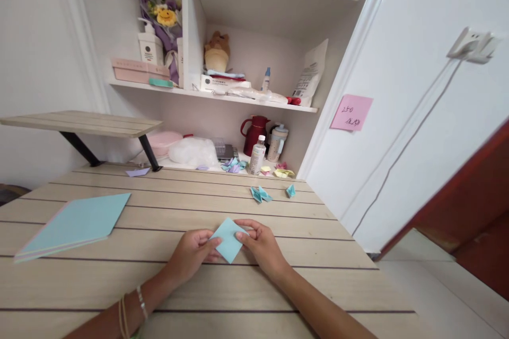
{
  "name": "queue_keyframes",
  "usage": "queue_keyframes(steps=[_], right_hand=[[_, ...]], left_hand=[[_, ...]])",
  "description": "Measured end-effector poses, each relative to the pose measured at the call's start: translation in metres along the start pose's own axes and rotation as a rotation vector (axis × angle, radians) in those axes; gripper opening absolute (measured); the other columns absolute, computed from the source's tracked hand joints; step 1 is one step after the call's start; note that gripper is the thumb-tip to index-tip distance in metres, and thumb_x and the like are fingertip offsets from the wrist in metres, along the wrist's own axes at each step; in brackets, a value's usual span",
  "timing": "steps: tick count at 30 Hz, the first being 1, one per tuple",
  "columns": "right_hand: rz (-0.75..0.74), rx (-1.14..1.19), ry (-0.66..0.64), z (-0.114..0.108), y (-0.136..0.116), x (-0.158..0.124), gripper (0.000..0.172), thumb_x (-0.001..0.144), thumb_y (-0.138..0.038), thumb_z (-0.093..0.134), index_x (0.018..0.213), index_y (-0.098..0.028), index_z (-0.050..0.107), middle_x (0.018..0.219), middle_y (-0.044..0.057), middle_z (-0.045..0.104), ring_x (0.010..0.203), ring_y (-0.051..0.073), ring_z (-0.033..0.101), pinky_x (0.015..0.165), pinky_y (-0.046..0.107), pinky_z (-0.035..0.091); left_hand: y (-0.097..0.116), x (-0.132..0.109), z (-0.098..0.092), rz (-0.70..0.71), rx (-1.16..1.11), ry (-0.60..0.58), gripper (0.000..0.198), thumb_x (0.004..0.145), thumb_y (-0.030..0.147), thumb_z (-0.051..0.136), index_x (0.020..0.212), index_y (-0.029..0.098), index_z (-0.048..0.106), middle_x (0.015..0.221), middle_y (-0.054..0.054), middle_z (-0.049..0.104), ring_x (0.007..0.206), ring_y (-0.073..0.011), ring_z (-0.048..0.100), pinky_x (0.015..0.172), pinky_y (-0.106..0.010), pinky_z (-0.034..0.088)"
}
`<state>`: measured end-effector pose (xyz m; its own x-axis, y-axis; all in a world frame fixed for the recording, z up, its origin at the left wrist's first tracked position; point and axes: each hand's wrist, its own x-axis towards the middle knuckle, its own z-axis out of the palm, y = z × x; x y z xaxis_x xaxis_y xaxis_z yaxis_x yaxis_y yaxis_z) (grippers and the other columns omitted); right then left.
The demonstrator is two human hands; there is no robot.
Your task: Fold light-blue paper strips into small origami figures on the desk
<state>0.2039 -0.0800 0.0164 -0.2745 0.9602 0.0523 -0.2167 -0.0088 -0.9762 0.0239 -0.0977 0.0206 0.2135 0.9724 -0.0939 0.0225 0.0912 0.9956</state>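
Observation:
A small light-blue paper square (pixel 229 246), turned so that it looks like a diamond, is held between both hands above the slatted table. My left hand (pixel 193 252) pinches its left corner, thumb on top and fingers beneath. At the right corner, my right hand (pixel 260 243) grips the paper with its thumb on the face and fingers behind. Farther back lie folded blue paper pieces (pixel 261 194), with another folded blue piece (pixel 291 190) to their right. A stack of coloured paper sheets (pixel 79 222), light blue on top, rests at the left.
A raised wooden stand (pixel 79 123) with black legs occupies the back left. Behind the table, the shelf holds a clear bottle (pixel 257 155), a dark red jug (pixel 254 135), a cup (pixel 277 143) and several folded papers (pixel 234 164). A cable (pixel 409 143) hangs down the right wall.

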Motion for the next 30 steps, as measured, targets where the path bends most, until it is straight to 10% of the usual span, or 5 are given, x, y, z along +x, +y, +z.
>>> queue_keyframes(steps=[13, 30], right_hand=[[-0.027, 0.045, -0.027, 0.004, -0.005, -0.002, 0.033, 0.062, -0.044, 0.07, 0.074, -0.014, 0.066, 0.063, 0.003, 0.065, 0.062, 0.015, 0.059, 0.066, 0.029, 0.047], [-0.042, -0.247, 0.063, -0.009, 0.004, 0.002, 0.033, 0.065, -0.045, 0.066, 0.066, -0.012, 0.066, 0.035, -0.004, 0.05, 0.029, 0.006, 0.039, 0.032, 0.016, 0.029]], left_hand=[[-0.001, 0.001, 0.001, 0.103, 0.044, 0.009, 0.029, 0.071, 0.041, 0.059, 0.066, 0.013, 0.065, 0.061, -0.005, 0.069, 0.061, -0.0179, 0.064, 0.061, -0.027, 0.05], [-0.006, 0.007, -0.007, 0.113, -0.09, 0.079, 0.025, 0.073, 0.038, 0.059, 0.071, 0.013, 0.06, 0.054, -0.002, 0.067, 0.042, -0.0135, 0.06, 0.044, -0.022, 0.047]])
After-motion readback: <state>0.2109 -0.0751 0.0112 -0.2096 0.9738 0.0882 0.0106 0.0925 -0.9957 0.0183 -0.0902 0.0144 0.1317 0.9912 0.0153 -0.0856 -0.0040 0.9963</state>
